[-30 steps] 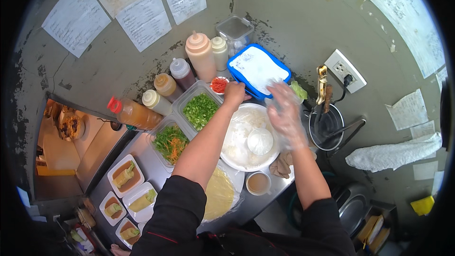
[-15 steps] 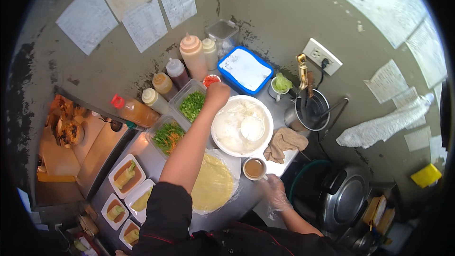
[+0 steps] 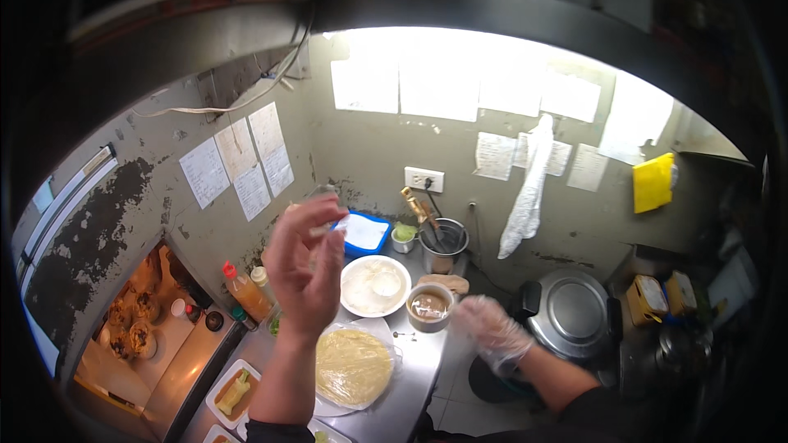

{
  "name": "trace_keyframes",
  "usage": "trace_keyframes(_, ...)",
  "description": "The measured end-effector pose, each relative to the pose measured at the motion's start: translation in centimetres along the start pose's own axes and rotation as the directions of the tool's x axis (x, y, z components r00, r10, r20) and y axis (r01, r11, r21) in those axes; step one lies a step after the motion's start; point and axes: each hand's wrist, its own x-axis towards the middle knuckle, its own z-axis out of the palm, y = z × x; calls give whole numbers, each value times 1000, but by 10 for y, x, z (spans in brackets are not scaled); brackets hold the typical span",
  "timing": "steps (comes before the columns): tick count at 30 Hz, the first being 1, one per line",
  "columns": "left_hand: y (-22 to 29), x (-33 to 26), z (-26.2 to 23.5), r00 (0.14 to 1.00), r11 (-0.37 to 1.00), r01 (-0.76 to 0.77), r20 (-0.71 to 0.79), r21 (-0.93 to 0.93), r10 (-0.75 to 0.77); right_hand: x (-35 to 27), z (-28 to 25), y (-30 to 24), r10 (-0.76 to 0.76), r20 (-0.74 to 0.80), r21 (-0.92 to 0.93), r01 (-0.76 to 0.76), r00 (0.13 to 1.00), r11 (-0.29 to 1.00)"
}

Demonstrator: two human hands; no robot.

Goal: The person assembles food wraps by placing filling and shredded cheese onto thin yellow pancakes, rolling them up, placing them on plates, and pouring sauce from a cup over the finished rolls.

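Note:
My bare left hand (image 3: 305,267) is raised in front of the wall, over the left part of the counter. Its fingers curl toward the thumb; whatever sits between them, if anything, is too small to make out. My right hand (image 3: 492,330), in a clear plastic glove, grips the right side of a small cup (image 3: 429,307) of brown sauce, blurred at the fingers. The cup is just in front of a white bowl (image 3: 353,305) holding pale contents and a round white piece. Left of the cup lies a stack of thin yellow wrappers (image 3: 353,365) under clear plastic.
A blue-rimmed tub (image 3: 386,234), a cup of lettuce (image 3: 403,237) and a metal pot with utensils (image 3: 456,256) line the back. Squeeze bottles (image 3: 246,291) stand left. Plates with rolls in sauce (image 3: 222,385) lie front left; a large lidded pot (image 3: 569,312) stands right.
My view has tilted up. My left hand has left the small container of red bits and risen toward me. The right hand stays at the sauce cup, which appears larger.

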Motion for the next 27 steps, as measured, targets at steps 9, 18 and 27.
trace_keyframes(9,169,119,-19,430,472,-410,-291,780,855,-83,-112,-284,-169,-202,-189,131,965,973)
trace_keyframes(18,174,132,-2,716,735,-266,-382,624,584,20,-176,-460,-580,-280,-324,493,765,808)
trace_keyframes(27,167,136,-3,693,628,-88,-405,774,596,177,-235,-478,-785,-428,-853,86,448,515)
